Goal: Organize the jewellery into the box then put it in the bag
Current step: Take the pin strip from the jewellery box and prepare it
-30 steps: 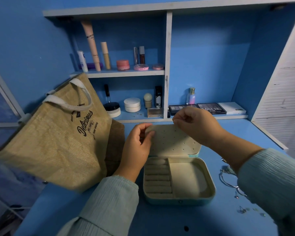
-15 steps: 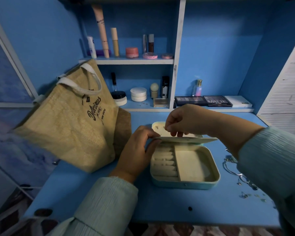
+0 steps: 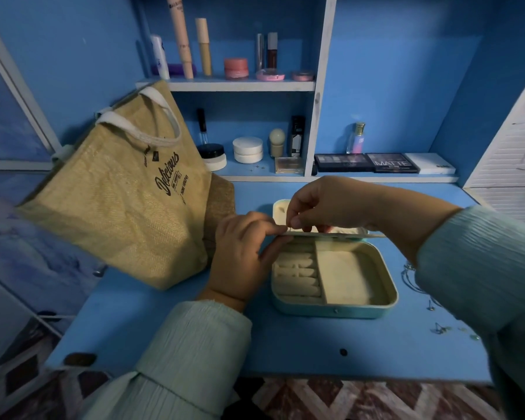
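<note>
A pale teal jewellery box (image 3: 334, 309) lies open on the blue desk, its cream ring rolls and one open compartment showing. A thin perforated inner flap (image 3: 349, 235) is held level over the box's back edge. My left hand (image 3: 240, 256) pinches the flap's left end. My right hand (image 3: 325, 204) reaches over from the right, fingertips pinched on the flap's top edge, beside my left fingertips. The tan jute bag (image 3: 119, 207) with white handles stands tilted to the left of the box. Small earrings (image 3: 440, 328) and a thin chain (image 3: 408, 269) lie on the desk to the right, partly hidden by my sleeve.
Behind the desk, shelves (image 3: 225, 85) hold cosmetic tubes, jars and bottles. Eyeshadow palettes (image 3: 367, 162) lie on the low ledge just behind the box. A white louvred panel (image 3: 509, 165) closes off the right side. The desk's front edge (image 3: 285, 371) is close to me.
The inner flap has swung from upright down to level over the box. Both hands stayed on it. The view has pulled back and tilted down.
</note>
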